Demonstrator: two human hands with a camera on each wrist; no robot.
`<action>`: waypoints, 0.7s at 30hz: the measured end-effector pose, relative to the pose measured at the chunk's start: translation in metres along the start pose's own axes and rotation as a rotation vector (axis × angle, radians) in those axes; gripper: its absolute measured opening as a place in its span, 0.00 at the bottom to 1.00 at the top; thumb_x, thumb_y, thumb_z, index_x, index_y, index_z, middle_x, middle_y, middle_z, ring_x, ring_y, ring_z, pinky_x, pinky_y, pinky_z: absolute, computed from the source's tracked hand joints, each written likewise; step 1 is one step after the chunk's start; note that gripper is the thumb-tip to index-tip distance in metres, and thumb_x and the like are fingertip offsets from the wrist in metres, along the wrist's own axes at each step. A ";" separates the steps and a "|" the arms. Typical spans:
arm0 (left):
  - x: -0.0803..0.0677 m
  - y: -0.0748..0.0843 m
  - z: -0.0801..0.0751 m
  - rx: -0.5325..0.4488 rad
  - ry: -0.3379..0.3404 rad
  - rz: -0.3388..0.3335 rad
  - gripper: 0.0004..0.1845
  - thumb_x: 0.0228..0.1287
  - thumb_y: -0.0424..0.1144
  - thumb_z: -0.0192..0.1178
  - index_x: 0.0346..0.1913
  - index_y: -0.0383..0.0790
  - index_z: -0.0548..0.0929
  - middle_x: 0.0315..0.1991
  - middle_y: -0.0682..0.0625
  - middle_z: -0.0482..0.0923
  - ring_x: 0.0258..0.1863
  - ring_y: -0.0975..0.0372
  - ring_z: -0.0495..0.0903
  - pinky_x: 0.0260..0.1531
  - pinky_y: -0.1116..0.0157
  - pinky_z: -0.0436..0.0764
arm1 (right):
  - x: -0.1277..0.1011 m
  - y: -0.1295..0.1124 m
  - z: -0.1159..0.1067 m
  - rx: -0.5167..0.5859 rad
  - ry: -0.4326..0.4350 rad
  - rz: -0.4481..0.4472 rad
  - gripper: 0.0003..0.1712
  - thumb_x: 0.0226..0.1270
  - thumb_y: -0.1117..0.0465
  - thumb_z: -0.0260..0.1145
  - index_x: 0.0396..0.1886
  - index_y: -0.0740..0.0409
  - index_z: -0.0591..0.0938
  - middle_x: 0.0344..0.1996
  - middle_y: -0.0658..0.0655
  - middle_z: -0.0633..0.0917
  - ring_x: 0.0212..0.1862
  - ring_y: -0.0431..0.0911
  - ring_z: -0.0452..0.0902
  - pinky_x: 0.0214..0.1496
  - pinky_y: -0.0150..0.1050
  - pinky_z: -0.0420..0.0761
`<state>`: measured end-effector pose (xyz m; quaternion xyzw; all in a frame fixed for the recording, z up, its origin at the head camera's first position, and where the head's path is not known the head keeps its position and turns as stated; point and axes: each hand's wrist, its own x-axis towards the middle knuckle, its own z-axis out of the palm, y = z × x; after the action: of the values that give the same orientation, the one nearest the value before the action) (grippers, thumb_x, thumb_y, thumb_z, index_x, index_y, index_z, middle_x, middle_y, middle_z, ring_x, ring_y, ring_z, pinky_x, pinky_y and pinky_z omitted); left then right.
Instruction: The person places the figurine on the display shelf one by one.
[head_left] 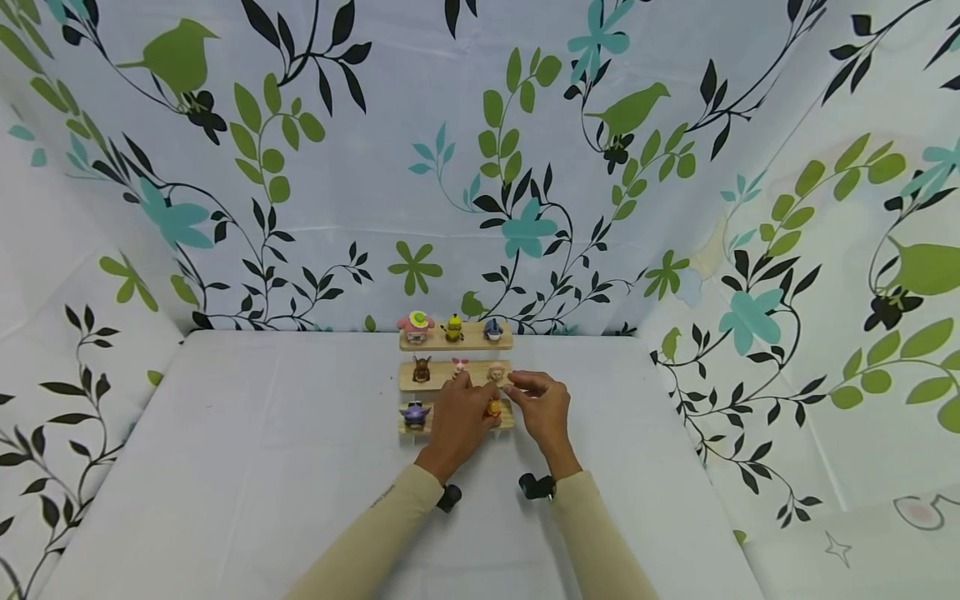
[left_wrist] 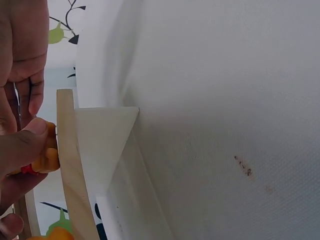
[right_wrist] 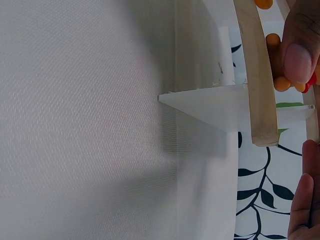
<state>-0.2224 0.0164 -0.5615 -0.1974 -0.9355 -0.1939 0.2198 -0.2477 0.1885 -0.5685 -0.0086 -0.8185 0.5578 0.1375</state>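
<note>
Three small wooden boards stand in a row on the white table (head_left: 262,467), each carrying little figures. My left hand (head_left: 459,417) lies over the front board (head_left: 507,419). Its thumb presses a small orange figure (head_left: 492,407) that the hand pinches. In the left wrist view the thumb sits on that orange figure (left_wrist: 47,157) beside the board's edge (left_wrist: 70,170). My right hand (head_left: 538,402) is just right of it, fingertips bunched at the right end of the middle board (head_left: 438,377), beside a tan figure (head_left: 497,373). Whether it grips anything is hidden. The right wrist view shows the orange figure (right_wrist: 273,50) and the board (right_wrist: 257,75).
The back board (head_left: 472,340) carries a pink, a yellow and a blue figure. A brown figure (head_left: 422,370) and a pink one (head_left: 459,365) stand on the middle board, a purple one (head_left: 415,413) on the front. Patterned cloth walls (head_left: 480,167) enclose the table on three sides.
</note>
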 end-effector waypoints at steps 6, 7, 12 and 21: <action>0.002 0.000 0.004 0.014 0.015 0.021 0.22 0.48 0.53 0.84 0.47 0.54 0.89 0.36 0.59 0.93 0.30 0.62 0.63 0.33 0.64 0.61 | 0.001 -0.001 -0.001 0.001 -0.001 0.006 0.10 0.60 0.62 0.82 0.42 0.50 0.95 0.45 0.53 0.93 0.46 0.48 0.89 0.46 0.30 0.84; 0.002 0.000 0.004 0.016 0.015 0.025 0.23 0.49 0.53 0.84 0.47 0.54 0.89 0.36 0.59 0.93 0.31 0.62 0.63 0.33 0.64 0.61 | 0.001 0.000 -0.001 0.002 -0.001 0.007 0.10 0.60 0.62 0.82 0.42 0.50 0.95 0.45 0.53 0.93 0.46 0.48 0.90 0.47 0.29 0.84; 0.000 0.000 0.004 0.034 0.041 0.045 0.26 0.47 0.55 0.84 0.49 0.52 0.89 0.36 0.57 0.93 0.30 0.61 0.64 0.33 0.63 0.62 | 0.001 0.000 -0.001 0.002 -0.003 0.008 0.11 0.60 0.62 0.82 0.43 0.50 0.95 0.46 0.53 0.93 0.47 0.48 0.88 0.46 0.29 0.84; -0.009 -0.002 -0.012 0.082 0.068 0.052 0.34 0.45 0.58 0.85 0.55 0.48 0.87 0.41 0.51 0.92 0.40 0.57 0.77 0.38 0.60 0.76 | -0.001 -0.002 -0.001 -0.026 -0.010 -0.019 0.10 0.61 0.58 0.82 0.43 0.49 0.95 0.45 0.49 0.93 0.47 0.45 0.87 0.47 0.32 0.85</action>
<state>-0.2121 0.0063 -0.5562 -0.2056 -0.9293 -0.1564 0.2640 -0.2466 0.1885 -0.5665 0.0001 -0.8264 0.5458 0.1382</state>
